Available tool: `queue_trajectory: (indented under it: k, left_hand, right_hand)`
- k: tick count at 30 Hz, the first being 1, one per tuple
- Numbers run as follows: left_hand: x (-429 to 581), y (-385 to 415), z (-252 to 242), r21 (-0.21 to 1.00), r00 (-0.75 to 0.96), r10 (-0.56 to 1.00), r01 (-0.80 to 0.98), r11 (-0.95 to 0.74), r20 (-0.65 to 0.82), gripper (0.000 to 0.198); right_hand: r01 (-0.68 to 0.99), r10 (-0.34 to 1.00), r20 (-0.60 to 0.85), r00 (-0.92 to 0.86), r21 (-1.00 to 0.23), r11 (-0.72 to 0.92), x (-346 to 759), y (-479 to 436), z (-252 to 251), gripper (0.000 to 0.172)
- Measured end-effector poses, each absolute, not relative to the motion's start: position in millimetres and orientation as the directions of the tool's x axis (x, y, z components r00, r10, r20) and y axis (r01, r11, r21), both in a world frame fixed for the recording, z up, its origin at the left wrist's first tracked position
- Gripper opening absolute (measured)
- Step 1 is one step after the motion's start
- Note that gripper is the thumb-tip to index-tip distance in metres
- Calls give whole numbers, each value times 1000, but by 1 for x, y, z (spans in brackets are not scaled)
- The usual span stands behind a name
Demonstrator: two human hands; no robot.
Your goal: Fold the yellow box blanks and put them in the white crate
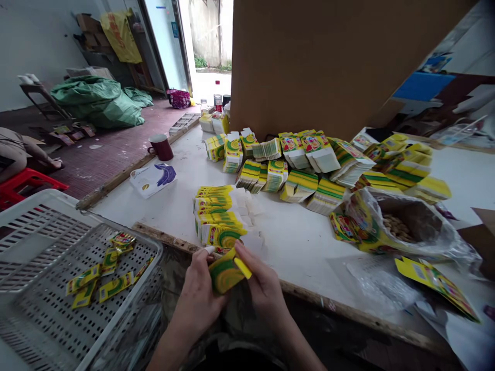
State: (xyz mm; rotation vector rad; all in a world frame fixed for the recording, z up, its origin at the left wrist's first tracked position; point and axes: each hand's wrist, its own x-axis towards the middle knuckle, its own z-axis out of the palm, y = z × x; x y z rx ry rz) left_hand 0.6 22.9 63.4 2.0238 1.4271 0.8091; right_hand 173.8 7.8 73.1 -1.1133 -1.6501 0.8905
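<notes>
A small yellow and green carton is held between both hands at the table's near edge. My left hand grips its left side with the fingers curled round it. My right hand pinches its yellow end flap. Just beyond lies a stack of flat yellow and green carton blanks on the white table. A grey perforated crate at my left holds several finished small cartons.
Many bundles of carton blanks lie along a tall brown cardboard sheet. An open plastic bag of small pieces sits to the right. A maroon mug stands at the table's left edge. A person's legs show at far left by a red stool.
</notes>
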Motion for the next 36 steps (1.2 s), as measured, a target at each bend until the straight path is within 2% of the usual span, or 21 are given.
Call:
queue_trajectory:
  k: [2, 4, 7, 12, 15, 17, 18, 19, 20, 22, 23, 25, 27, 31, 36]
  left_hand:
    - [-4, 26, 70, 680, 266, 936, 643, -351, 232, 51]
    - [-8, 29, 78, 653, 314, 908, 632, -418, 278, 44]
    - [-12, 31, 86, 617, 343, 894, 647, -448, 289, 48]
    - [-9, 26, 90, 664, 373, 894, 606, -438, 249, 53]
    - [-3, 24, 87, 673, 303, 899, 597, -437, 315, 52]
    - [-2, 25, 86, 774, 187, 938, 530, -346, 292, 54]
    - [-4, 26, 86, 856, 86, 960, 436, -277, 266, 56]
    - [-6, 29, 87, 933, -46, 968, 281, -223, 245, 58]
    - [-10, 32, 88, 975, -205, 954, 79, -208, 220, 59]
    - [-18, 39, 92, 911, -457, 887, -334, -244, 70, 57]
    - [-21, 41, 94, 837, -504, 863, -489, -246, -41, 58]
    - [-23, 45, 95, 716, -446, 859, -683, -145, -251, 62]
    - [-18, 44, 90, 661, -319, 876, -750, 0, -362, 61]
    - [-1, 37, 73, 659, -133, 904, -728, 189, -407, 47]
    - [13, 30, 59, 723, -122, 910, -652, 228, -397, 40]
  right_hand:
    - [302, 931, 310, -194, -884, 357, 178, 8, 71, 53]
    - [360, 909, 299, -290, -846, 393, 182, 9, 70, 54]
    - [411, 907, 262, -330, -825, 388, 191, 10, 77, 38]
    - [373, 889, 212, -406, -850, 373, 204, 13, 97, 24]
    - [341, 927, 229, -298, -881, 327, 193, 10, 92, 37]
    - [245, 949, 248, -194, -925, 291, 184, 10, 81, 57]
    - [234, 962, 238, -135, -936, 264, 181, 11, 74, 62]
    - [268, 974, 216, -71, -936, 228, 180, 13, 69, 60]
    - [337, 982, 191, -9, -924, 183, 181, 16, 64, 50]
    - [511, 985, 145, 92, -856, 78, 186, 24, 57, 22]
    - [575, 984, 129, 120, -818, 37, 188, 29, 56, 12]
    - [638, 983, 115, 143, -770, -3, 188, 39, 54, 8]
    - [689, 979, 106, 174, -723, -44, 183, 48, 53, 15]
    - [741, 974, 114, 198, -668, -72, 171, 59, 49, 16]
    - [692, 975, 137, 177, -722, -24, 178, 51, 54, 15]
